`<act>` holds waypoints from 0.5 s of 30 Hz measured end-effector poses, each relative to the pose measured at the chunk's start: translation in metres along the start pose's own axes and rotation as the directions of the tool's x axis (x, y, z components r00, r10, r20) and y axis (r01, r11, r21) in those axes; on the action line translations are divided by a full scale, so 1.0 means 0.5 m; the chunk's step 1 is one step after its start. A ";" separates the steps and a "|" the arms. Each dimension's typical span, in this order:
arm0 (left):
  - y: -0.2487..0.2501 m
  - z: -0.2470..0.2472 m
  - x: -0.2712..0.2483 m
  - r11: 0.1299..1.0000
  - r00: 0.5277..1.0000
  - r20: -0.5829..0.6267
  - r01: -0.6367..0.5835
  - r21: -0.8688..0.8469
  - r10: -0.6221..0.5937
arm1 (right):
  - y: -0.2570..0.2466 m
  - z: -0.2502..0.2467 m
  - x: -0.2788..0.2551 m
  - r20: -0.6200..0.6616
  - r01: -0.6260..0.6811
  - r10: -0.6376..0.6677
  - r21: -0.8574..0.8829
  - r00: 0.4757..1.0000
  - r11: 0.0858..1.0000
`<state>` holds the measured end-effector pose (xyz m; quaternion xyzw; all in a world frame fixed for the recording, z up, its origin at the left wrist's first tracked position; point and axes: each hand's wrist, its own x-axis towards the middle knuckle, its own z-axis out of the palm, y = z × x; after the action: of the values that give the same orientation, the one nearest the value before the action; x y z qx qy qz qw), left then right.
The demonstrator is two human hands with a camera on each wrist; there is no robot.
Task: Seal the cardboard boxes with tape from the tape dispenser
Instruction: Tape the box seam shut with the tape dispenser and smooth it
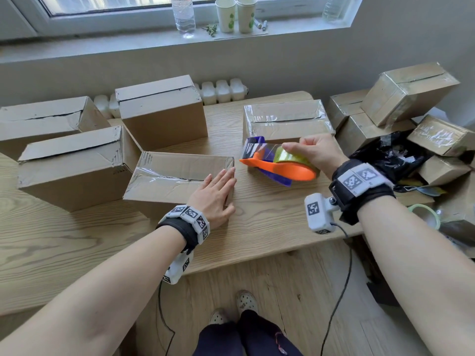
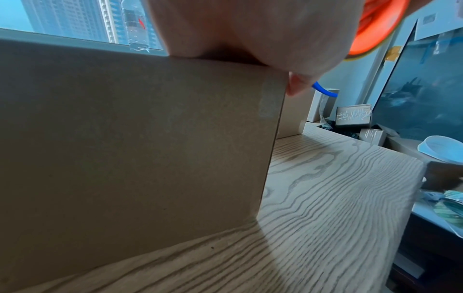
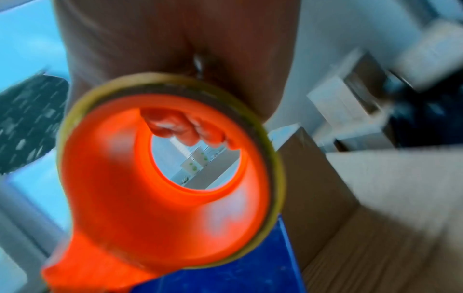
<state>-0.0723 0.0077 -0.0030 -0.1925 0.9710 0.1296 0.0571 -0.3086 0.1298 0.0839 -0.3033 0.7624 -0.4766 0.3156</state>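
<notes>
Head view: left hand lies flat on the taped box, right hand wraps the tape dispenser, seemingly above the desk.

Clear plastic water bottle standing on the windowsill, two paper cups with green prints just beside it, small green sprig between bottle and cups, white radiator under the sill, crumpled black plastic bag at right, pale wood-grain table

head view overhead, wrist views close
</notes>
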 end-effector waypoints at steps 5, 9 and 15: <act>0.015 -0.003 -0.003 0.996 1.000 0.008 -0.014 0.087 0.013 | 0.001 -0.002 -0.004 -0.002 -0.009 0.009 -0.065 1.000 0.998; 0.021 -0.004 -0.025 0.972 0.981 0.004 -0.195 0.129 0.196 | 0.007 0.004 -0.016 0.010 -0.023 0.024 -0.029 1.000 0.999; -0.002 -0.024 -0.080 0.923 0.938 0.081 -0.346 0.168 0.337 | -0.010 0.011 -0.033 -0.009 -0.047 0.047 -0.016 0.999 0.999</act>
<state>-0.0356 0.0180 0.0146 -0.0111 0.9956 0.0541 0.0754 -0.2934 0.1376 0.0897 -0.2859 0.7744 -0.4644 0.3209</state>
